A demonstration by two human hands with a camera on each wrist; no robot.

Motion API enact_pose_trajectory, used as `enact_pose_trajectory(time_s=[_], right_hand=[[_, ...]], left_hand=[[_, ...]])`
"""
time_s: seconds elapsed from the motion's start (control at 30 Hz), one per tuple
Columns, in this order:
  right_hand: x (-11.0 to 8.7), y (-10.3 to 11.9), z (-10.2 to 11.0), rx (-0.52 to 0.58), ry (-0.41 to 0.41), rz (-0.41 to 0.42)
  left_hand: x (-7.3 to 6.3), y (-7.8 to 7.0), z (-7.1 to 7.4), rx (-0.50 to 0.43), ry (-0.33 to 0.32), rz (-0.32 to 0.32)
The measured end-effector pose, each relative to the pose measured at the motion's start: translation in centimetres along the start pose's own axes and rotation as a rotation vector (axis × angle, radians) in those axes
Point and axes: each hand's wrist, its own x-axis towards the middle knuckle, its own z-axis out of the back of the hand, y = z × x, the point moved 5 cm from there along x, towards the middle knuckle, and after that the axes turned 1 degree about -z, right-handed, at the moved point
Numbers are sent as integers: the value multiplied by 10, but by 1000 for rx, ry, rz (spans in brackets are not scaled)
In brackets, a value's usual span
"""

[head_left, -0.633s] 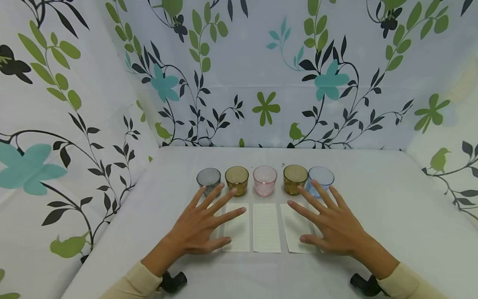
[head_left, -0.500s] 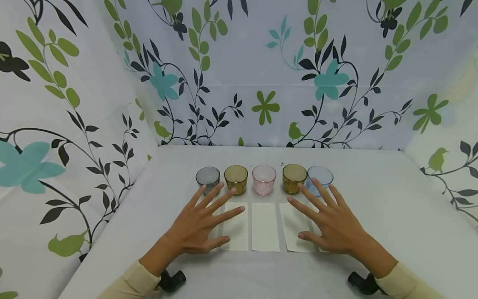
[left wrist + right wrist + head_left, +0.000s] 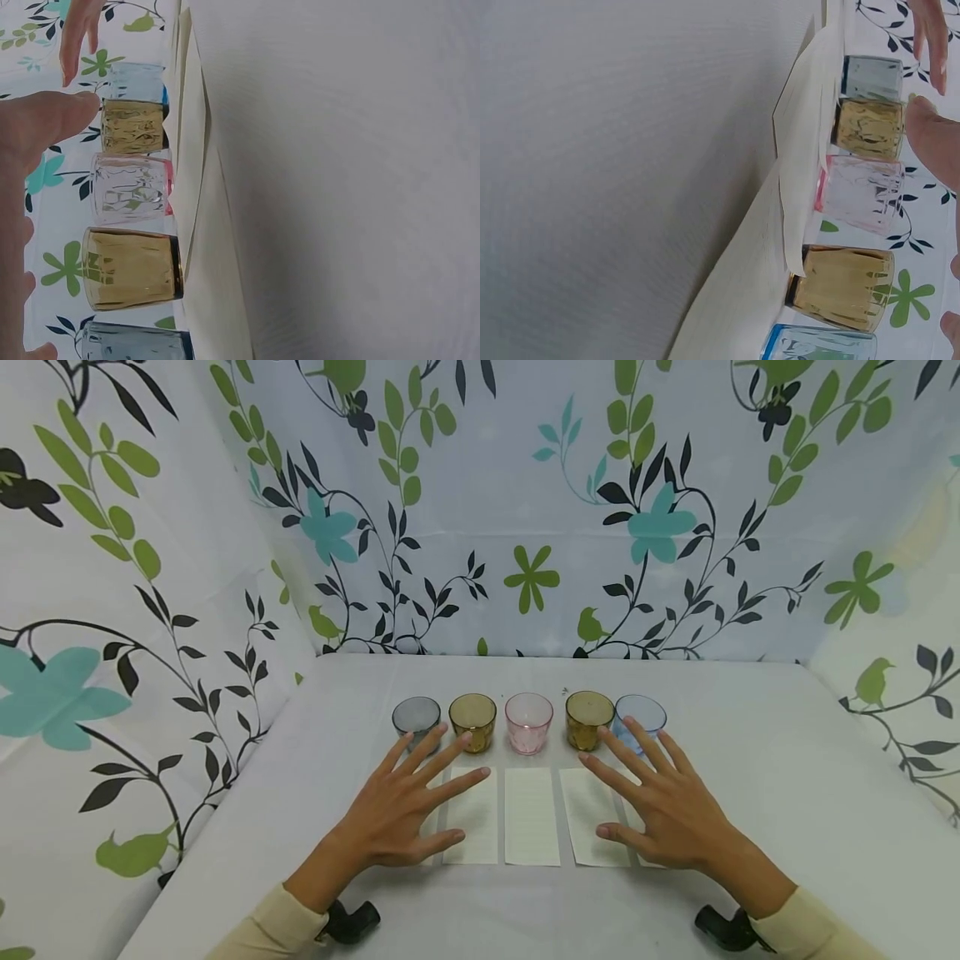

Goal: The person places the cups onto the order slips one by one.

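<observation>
From the head view I see both hands spread flat, palms down, over the white table [image 3: 750, 777], fingers straight and fanned apart, gripping nothing. My left hand [image 3: 393, 814] angles inward, its fingers lying over the leftmost paper slips [image 3: 472, 814] and the fingertips reaching just short of the grey cup [image 3: 416, 717] and the first amber cup [image 3: 472, 720]. My right hand [image 3: 667, 814] mirrors it, fingers pointing toward the second amber cup [image 3: 587, 718] and the blue cup [image 3: 641, 714] (its middle fingertip overlaps the blue cup's front in this view; I cannot tell if it touches). The pink cup [image 3: 528, 721] stands in the middle of the row, with a bare slip [image 3: 531, 817] in front of it between the two hands. Both forearms come in from the lower corners in cream sleeves [image 3: 273, 931]
</observation>
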Motion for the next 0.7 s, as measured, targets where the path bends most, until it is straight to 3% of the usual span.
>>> enact_pose_trajectory(time_s=[0.23,0.7], right_hand=[[5,1,-1,44,-46,-5],[20,2,6,216,-186,-14]], left_hand=[[2,0,3,-36,-34,27],[5,14,6,-129,-102,94]])
